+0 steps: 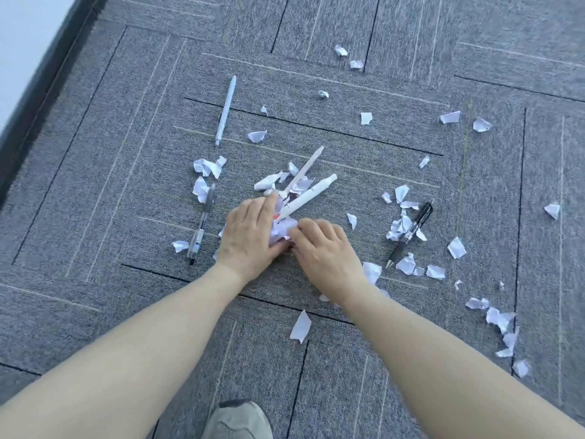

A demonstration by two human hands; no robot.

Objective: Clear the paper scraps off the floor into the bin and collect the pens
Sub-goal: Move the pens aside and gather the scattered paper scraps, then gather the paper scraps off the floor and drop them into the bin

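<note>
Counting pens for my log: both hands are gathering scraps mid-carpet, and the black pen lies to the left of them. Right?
Not quite. The head view shows both hands, left hand and right hand, gathering white paper scraps mid-carpet, but the black pen lies to their right, not left.

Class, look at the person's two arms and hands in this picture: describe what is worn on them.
Nothing is worn. The left hand and right hand are bare, without gloves, rings or watch. Both forearms are bare to the picture's edge; no sleeves show.

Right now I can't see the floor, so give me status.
Left hand and right hand gathering crumpled white paper scraps. Two white pens held in left. Black pen loose. No bin visible.
</note>
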